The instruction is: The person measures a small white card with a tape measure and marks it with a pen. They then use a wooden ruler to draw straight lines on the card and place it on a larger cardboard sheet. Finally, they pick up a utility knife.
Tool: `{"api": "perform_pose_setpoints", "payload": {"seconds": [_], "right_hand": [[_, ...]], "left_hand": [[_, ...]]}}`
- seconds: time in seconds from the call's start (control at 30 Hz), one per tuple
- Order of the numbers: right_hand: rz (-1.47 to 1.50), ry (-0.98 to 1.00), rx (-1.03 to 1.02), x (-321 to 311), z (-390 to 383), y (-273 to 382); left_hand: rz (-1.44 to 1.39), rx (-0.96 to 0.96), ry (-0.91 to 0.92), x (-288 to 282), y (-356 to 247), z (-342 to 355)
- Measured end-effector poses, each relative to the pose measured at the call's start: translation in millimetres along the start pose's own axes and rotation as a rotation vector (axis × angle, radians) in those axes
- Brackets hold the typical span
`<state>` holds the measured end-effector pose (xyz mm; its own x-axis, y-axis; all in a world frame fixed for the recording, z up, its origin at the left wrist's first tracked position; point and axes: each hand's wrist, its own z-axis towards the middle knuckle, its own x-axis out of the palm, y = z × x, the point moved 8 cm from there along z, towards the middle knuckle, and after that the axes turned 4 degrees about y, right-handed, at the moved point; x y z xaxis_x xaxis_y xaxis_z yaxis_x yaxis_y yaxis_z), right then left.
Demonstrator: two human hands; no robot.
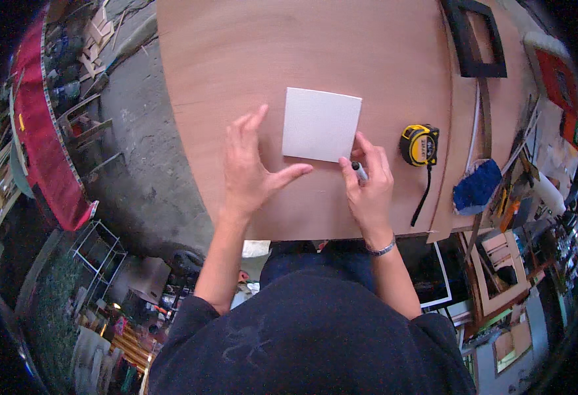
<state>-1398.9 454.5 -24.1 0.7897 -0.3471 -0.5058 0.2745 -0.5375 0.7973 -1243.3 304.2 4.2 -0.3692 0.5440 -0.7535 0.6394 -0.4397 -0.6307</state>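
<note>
A square white board lies on the plywood tabletop in front of me. My left hand is open just left of the board, its fingers apart and thumb stretched toward the board's lower-left corner. My right hand is closed around a black-capped grey marker, with its fingertips at the board's lower-right corner. A yellow and black tape measure with a black strap lies to the right of my right hand.
On the table's right side are a black frame, long strips and a blue cloth. Tools and offcuts crowd the far right. A red runner and wood scraps lie left of the table, beyond grey floor.
</note>
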Motion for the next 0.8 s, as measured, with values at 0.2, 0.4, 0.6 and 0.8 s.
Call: {"api": "perform_pose_setpoints", "payload": {"seconds": [0.2, 0.4, 0.6, 0.8], "right_hand": [[-0.095, 0.035, -0.054, 3, -2, 7], [-0.137, 0.086, 0.001, 3, -2, 8], [-0.124, 0.007, -0.042, 4, -3, 7], [-0.146, -0.005, -0.054, 5, -3, 6]], "left_hand": [[0.085, -0.115, -0.063, 24, 7, -29], [0.079, -0.107, -0.144, 28, 5, -30], [0.067, -0.083, -0.153, 29, 5, -32], [0.036, -0.064, -0.17, 28, 3, -31]]}}
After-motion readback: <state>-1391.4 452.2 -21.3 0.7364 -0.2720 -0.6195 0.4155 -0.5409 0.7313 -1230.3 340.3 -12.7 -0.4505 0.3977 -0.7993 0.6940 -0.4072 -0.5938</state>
